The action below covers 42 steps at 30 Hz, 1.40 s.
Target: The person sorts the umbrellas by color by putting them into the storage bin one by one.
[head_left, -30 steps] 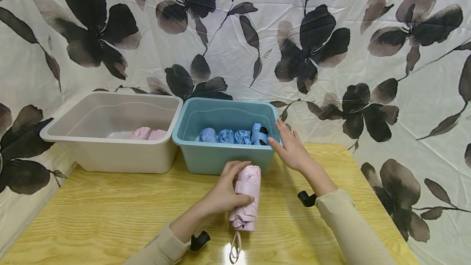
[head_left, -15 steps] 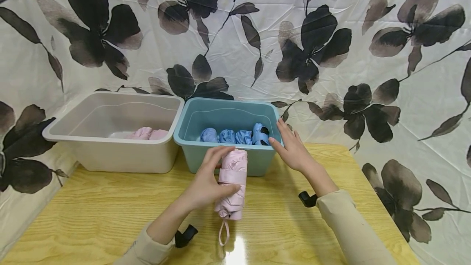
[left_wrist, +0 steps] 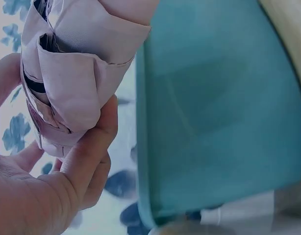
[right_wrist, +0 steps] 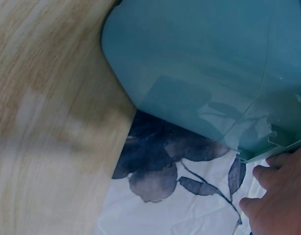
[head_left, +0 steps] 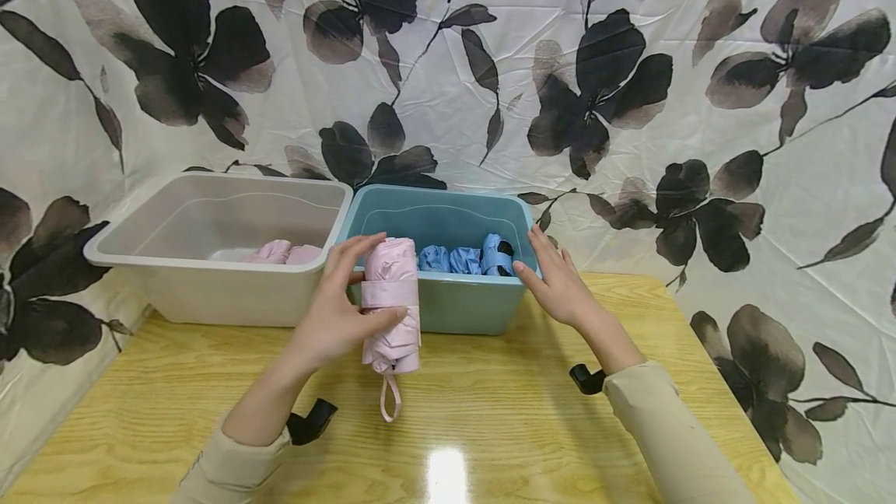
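A folded pink umbrella [head_left: 392, 309] with a wrist loop is gripped in my left hand [head_left: 336, 313], held up in front of the blue bin's left end. The left wrist view shows the thumb and fingers around the umbrella's pink cloth [left_wrist: 72, 93]. My right hand [head_left: 556, 282] rests with straight fingers on the right rim of the blue bin [head_left: 469, 306]. Inside that bin lie several blue folded umbrellas [head_left: 465, 260]; its left part is hidden behind the pink umbrella. In the right wrist view the fingers [right_wrist: 273, 178] touch the underside of the bin's rim.
A beige bin [head_left: 210, 290] stands left of the blue one, their rims touching, with pink folded umbrellas [head_left: 283, 253] in it. Both are on a wooden table [head_left: 490, 411]. A flower-printed cloth [head_left: 455, 61] hangs behind.
My left hand has carried the pink umbrella left and upward, from before the blue bin's middle to its left end. My right hand has stayed on the rim.
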Each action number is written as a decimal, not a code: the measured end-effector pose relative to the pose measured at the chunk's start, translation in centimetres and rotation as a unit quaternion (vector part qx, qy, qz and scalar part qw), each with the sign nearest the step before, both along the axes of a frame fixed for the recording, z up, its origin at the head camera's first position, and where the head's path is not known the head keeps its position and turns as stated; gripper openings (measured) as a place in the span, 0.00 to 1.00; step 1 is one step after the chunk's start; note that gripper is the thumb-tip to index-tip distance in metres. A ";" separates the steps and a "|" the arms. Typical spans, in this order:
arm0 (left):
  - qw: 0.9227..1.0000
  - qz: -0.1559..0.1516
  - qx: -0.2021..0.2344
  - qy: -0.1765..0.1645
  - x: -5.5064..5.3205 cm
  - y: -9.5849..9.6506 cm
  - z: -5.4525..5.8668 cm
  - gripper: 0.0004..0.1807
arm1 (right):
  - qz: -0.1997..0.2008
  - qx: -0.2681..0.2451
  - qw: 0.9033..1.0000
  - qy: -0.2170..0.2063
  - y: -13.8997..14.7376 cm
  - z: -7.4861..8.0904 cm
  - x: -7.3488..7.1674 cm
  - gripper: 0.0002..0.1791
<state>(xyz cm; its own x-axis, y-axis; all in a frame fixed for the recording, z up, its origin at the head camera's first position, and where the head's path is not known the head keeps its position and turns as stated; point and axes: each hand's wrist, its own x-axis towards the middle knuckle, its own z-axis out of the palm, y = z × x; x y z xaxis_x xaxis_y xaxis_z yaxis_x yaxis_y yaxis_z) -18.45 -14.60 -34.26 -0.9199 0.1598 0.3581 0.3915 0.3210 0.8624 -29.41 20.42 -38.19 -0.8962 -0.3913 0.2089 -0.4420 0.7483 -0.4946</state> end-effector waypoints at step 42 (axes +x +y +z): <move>0.980 0.125 -0.126 -0.085 -12.1 -17.7 6.0 0.53 | 0.001 0.000 1.000 0.001 0.3 -0.2 -0.3 0.44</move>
<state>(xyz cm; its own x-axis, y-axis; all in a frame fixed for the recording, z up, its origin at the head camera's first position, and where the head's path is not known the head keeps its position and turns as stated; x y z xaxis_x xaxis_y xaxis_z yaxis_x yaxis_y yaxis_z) -30.53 -32.34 -28.24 -0.9845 -0.0149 0.1747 0.1309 0.6004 0.7889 -29.67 20.71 -38.37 -0.8950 -0.3932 0.2106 -0.4445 0.7470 -0.4944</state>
